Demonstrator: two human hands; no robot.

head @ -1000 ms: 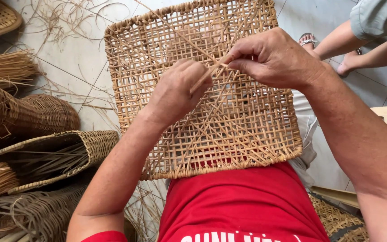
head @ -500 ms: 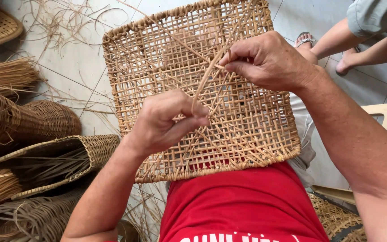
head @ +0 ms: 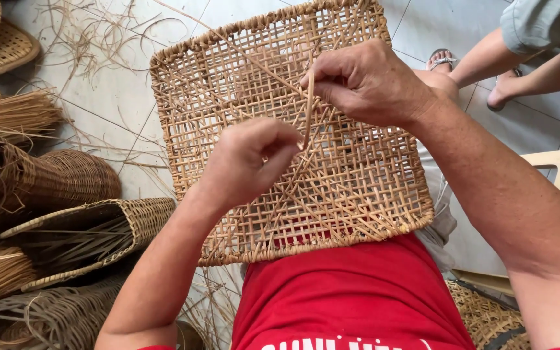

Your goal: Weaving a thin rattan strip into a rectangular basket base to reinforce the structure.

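Working a single cane strand (head: 308, 111) through the square woven panel (head: 351, 194) that is resting on my lap at the centre of the frame, I am judging the step in hand to be the lacing of a diagonal strand across the open mesh. My right hand (head: 367, 81), at upper centre, is pinching the upper end of the strand, its fingers clamped together on it just above the weave. My left hand (head: 251, 159), just below and to the left, is curling its fingers toward the strand's lower end; I cannot tell whether they are gripping it or only touching it. The next move, in my judgement, is calling for the free end to be guided under the right crossing. Finished baskets (head: 66, 181) are lying at the left of the frame, loose fibres (head: 85, 39) are littering the tiled floor (head: 124, 104), and another person's feet (head: 468, 71) are showing at upper right.
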